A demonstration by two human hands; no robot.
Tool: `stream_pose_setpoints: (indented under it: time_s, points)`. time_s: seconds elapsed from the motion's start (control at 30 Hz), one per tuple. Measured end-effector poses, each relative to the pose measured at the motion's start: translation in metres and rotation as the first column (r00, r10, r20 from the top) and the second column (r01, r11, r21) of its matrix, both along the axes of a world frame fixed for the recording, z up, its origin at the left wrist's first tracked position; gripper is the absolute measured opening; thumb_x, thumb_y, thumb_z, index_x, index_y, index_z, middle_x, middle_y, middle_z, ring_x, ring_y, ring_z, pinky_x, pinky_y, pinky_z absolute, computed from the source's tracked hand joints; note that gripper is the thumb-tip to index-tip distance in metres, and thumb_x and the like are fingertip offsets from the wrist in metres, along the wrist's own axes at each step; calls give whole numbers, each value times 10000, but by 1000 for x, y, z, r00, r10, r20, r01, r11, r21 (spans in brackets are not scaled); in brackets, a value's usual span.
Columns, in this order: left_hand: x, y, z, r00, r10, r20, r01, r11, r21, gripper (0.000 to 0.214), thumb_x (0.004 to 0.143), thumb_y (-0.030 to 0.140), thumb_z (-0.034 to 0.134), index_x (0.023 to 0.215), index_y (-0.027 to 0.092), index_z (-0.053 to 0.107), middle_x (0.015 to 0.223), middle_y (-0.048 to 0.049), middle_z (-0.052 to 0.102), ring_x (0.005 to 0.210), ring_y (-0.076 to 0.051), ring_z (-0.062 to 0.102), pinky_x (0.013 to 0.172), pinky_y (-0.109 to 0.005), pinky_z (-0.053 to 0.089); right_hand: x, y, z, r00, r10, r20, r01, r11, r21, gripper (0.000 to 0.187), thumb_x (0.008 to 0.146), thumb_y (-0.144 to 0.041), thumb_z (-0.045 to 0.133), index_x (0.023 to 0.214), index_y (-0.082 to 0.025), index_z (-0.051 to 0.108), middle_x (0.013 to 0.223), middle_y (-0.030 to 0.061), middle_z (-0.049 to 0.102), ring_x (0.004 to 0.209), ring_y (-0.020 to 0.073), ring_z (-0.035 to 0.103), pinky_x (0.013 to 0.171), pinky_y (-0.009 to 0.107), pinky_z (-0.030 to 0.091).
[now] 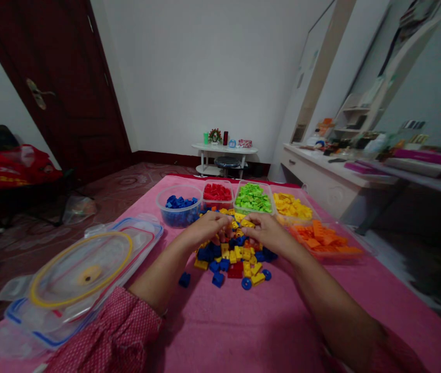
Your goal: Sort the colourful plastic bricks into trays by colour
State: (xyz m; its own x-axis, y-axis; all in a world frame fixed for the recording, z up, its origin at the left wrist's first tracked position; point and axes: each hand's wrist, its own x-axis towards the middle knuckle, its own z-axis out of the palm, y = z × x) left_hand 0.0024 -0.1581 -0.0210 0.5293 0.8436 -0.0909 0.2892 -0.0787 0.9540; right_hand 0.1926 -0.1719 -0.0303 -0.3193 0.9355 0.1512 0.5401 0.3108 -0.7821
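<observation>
Cloth of plain pink fabric [220,331] is covering the tabletop, its widest bare stretch lying on the near side, between the forearms. Translucent plastic lids with blue, red and yellow edging [55,331] are lying stacked along the left edge. Five clear plastic tubs are fencing the far and right sides: a round blue-block tub [166,213], then a rectangular red-block tub [218,204], green-block tub [253,211], yellow-block tub [315,213] and orange-block tub [332,256]. A mixed pile of plastic blocks [239,254], mostly yellow and blue, is stretching lengthwise away from the person, nearly reaching the far tubs.

The left hand [213,226] is curling its fingers over the left flank, nearer the round tub — whether they are holding anything, I cannot tell. The right hand [266,231] is hanging over the right flank, nearer the green-block and yellow-block tubs, thumb and forefinger nearly meeting around a small yellow plastic block [247,224]. That block is pointing inward, toward the left hand — its long axis staying unreadable. One loose blue block [184,280] is sitting apart, near left.
</observation>
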Motion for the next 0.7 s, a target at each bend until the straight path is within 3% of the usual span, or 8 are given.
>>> stream_pose_setpoints:
  time_s: [0.1,0.17,0.3,0.47,0.6,0.67,0.7]
  points:
    - [5,-4,1,992,15,129,0,993,-118,451,837,431,445,1208,177,486,713,-22,621,487,-69,498,452,-162,362,-6,-4,4,985,61,-164,-65,998,-23,149,777,-282,540,841,-159,595,676,-12,607,533,101,540,507,210,430]
    - [9,-5,-2,980,21,197,10,988,-153,506,846,440,450,1289,200,402,674,-8,610,467,-67,500,447,-157,354,-13,-8,5,965,119,-234,-132,990,-42,176,789,-293,530,879,-165,611,660,-16,603,535,97,535,525,209,439]
    - [16,-4,-11,968,66,243,-37,992,-124,566,848,475,461,1320,180,355,609,8,583,442,-84,498,430,-173,364,-21,-12,3,954,112,-277,-126,991,-34,164,794,-274,522,879,-168,613,598,-28,576,502,89,509,506,201,427]
    - [22,-3,-20,979,73,188,-59,995,-79,619,841,510,463,1338,171,317,599,3,596,426,-96,494,402,-181,369,-18,-6,1,966,61,-250,-82,994,-72,206,778,-222,500,947,-158,598,595,-23,596,504,103,552,497,204,448]
    - [23,-3,-19,988,85,131,-81,996,-33,619,837,528,453,1331,171,344,663,-17,623,444,-88,507,419,-182,393,13,8,10,974,-167,-153,173,985,26,267,763,-250,524,988,-126,598,614,3,615,536,148,608,513,242,486]
    - [23,-3,-19,989,100,112,-99,995,-17,598,825,520,477,1306,177,384,693,-18,625,467,-81,517,436,-175,402,41,16,14,932,-356,-70,362,918,160,286,753,-233,528,999,-114,615,705,48,654,601,174,639,560,267,504]
    - [23,-3,-21,989,104,107,-103,995,-14,586,817,510,492,1293,181,403,711,-20,628,479,-78,522,443,-172,405,57,21,15,881,-470,-51,468,854,229,315,745,-215,532,1032,-115,613,787,74,673,660,186,652,603,281,513]
